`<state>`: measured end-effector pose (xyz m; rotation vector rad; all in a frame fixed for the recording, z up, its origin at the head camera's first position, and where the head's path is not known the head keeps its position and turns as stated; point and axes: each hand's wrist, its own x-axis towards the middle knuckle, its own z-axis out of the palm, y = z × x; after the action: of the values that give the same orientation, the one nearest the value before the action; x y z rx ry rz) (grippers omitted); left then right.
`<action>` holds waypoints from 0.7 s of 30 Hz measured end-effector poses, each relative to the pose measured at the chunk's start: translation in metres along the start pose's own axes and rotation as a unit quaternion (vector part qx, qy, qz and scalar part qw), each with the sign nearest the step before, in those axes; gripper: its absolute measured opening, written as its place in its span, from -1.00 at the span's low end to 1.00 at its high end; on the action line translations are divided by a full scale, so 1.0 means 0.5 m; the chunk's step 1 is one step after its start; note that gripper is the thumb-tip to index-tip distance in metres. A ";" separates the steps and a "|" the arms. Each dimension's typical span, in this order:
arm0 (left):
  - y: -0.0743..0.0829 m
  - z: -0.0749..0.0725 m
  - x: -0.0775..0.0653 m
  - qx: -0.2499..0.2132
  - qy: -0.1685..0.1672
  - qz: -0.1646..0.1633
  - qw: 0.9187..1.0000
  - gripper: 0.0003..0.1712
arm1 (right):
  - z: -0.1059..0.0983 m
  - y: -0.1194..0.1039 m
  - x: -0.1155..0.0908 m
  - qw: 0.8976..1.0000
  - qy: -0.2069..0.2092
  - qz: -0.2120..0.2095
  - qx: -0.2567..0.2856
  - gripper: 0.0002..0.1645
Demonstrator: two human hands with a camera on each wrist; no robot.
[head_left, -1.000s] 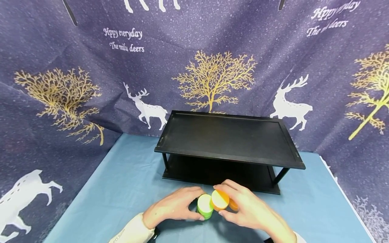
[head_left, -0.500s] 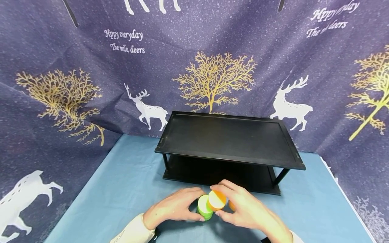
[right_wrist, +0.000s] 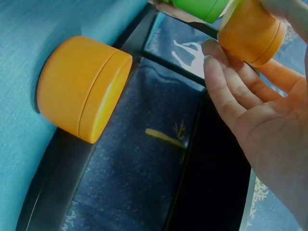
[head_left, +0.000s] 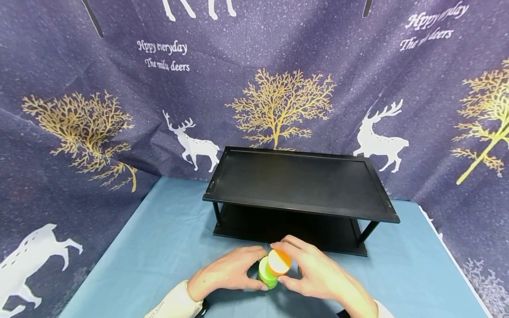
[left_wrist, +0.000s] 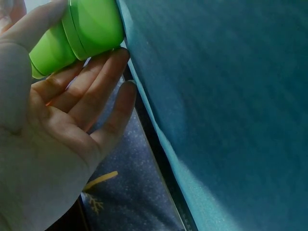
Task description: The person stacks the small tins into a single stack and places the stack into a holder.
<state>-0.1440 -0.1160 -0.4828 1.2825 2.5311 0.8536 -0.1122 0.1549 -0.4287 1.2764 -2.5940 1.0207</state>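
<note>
My left hand (head_left: 230,267) has its thumb and fingers on either side of a green round container (head_left: 268,277) with a seam round it, which stands on the blue cloth. In the left wrist view, that green container (left_wrist: 98,26) is between the thumb and the fingertips. My right hand (head_left: 312,269) holds a round orange jar (head_left: 279,263) with a pale-looking top; in the head view it overlaps the green container's top. A second orange jar (right_wrist: 82,89), with its lid on, stands on the cloth below the right hand. In the head view the right hand mostly hides it.
A black two-tier shelf (head_left: 294,181) stands just beyond the hands, its lower tier (head_left: 274,221) near the fingertips. A dark blue printed curtain (head_left: 254,53) hangs behind, and blue cloth (head_left: 159,229) covers the table.
My right hand has moved a little left with the orange jar, which now covers more of the green container's top. The left hand has stayed on the green container.
</note>
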 end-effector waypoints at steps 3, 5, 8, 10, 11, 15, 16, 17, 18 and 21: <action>0.000 0.000 0.001 0.002 0.000 0.001 1.000 -0.48 | 0.003 -0.001 0.003 1.000 -0.001 -0.006 -0.007 -0.22; -0.001 0.000 0.002 0.004 0.001 0.002 1.000 -0.49 | 0.005 -0.001 0.005 1.000 -0.002 -0.010 -0.011 -0.23; -0.002 0.001 0.002 0.002 0.001 0.002 1.000 -0.49 | 0.007 -0.002 0.007 1.000 -0.003 -0.012 -0.013 -0.25; -0.002 0.001 0.002 0.000 0.001 0.002 1.000 -0.49 | 0.008 -0.002 0.009 1.000 -0.001 -0.016 -0.015 -0.25; -0.003 0.001 0.002 -0.001 0.001 0.002 1.000 -0.48 | 0.008 -0.002 0.009 1.000 -0.001 -0.018 -0.015 -0.26; -0.004 0.000 0.003 -0.006 0.000 0.002 1.000 -0.42 | 0.010 -0.001 0.011 1.000 -0.002 -0.021 -0.012 -0.26; -0.004 0.000 0.002 -0.008 -0.001 0.002 1.000 -0.41 | 0.011 -0.001 0.012 1.000 -0.004 -0.021 -0.010 -0.26; -0.005 0.000 0.003 -0.009 -0.001 0.001 1.000 -0.39 | 0.012 -0.001 0.012 1.000 -0.005 -0.020 -0.009 -0.27; -0.005 0.000 0.003 -0.011 -0.001 0.001 1.000 -0.38 | 0.013 -0.001 0.012 1.000 -0.007 -0.018 -0.008 -0.27; -0.006 0.001 0.003 -0.013 -0.002 0.000 1.000 -0.35 | 0.015 -0.001 0.011 1.000 -0.009 -0.018 -0.003 -0.28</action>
<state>-0.1467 -0.1159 -0.4848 1.2739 2.5084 0.8792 -0.1140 0.1464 -0.4323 1.3324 -2.5754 0.9978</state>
